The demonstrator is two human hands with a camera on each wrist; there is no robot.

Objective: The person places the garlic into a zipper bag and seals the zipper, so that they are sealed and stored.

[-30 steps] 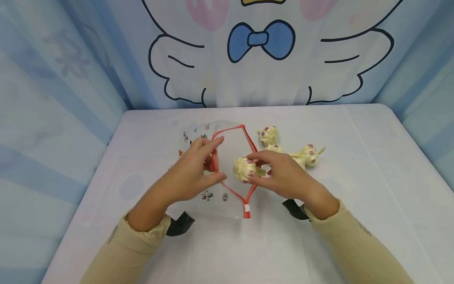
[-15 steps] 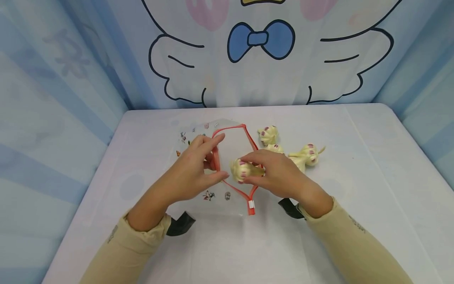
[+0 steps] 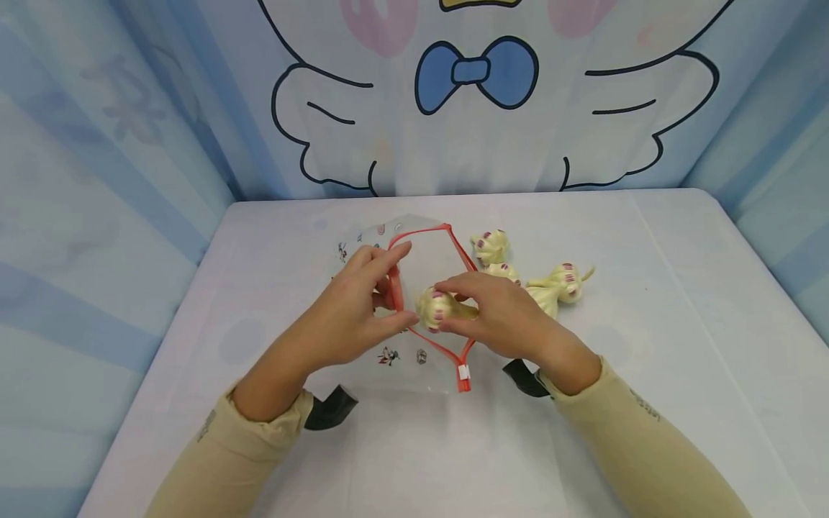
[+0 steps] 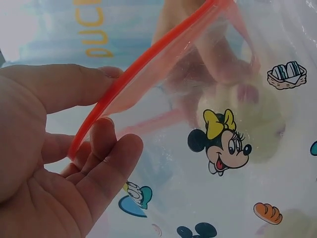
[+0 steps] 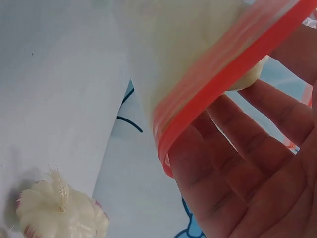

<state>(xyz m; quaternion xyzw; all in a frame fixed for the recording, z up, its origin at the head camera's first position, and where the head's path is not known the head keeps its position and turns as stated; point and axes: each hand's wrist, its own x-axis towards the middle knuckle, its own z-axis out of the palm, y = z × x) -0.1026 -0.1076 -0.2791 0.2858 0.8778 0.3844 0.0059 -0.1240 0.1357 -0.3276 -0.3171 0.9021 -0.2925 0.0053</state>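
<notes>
A clear zip bag [image 3: 424, 374] with a red zip edge and cartoon prints is spread at the mouth. My left hand [image 3: 352, 306] holds its left edge, the red strip [image 4: 141, 62] running between thumb and fingers in the left wrist view. Between finger and thumb, my right hand [image 3: 508, 309] pinches a pale garlic bulb [image 3: 435, 308] with purple marks, head pointing left. The bulb is within the bag's mouth, showing through the printed film in the left wrist view. In the right wrist view the red edge crosses over my right fingers [image 5: 242, 134].
Right of the bag lie several more garlic bulbs: one at the back [image 3: 490, 246], one partly behind my right hand [image 3: 503, 271], and others bunched further right [image 3: 565, 283]. The white table [image 3: 680, 345] meets a patterned curtain [image 3: 473, 158] behind.
My right hand has moved left with the garlic bulb, further into the bag's mouth. The bag's zip-slider end has shifted slightly right. My left hand has stayed nearly in place.
</notes>
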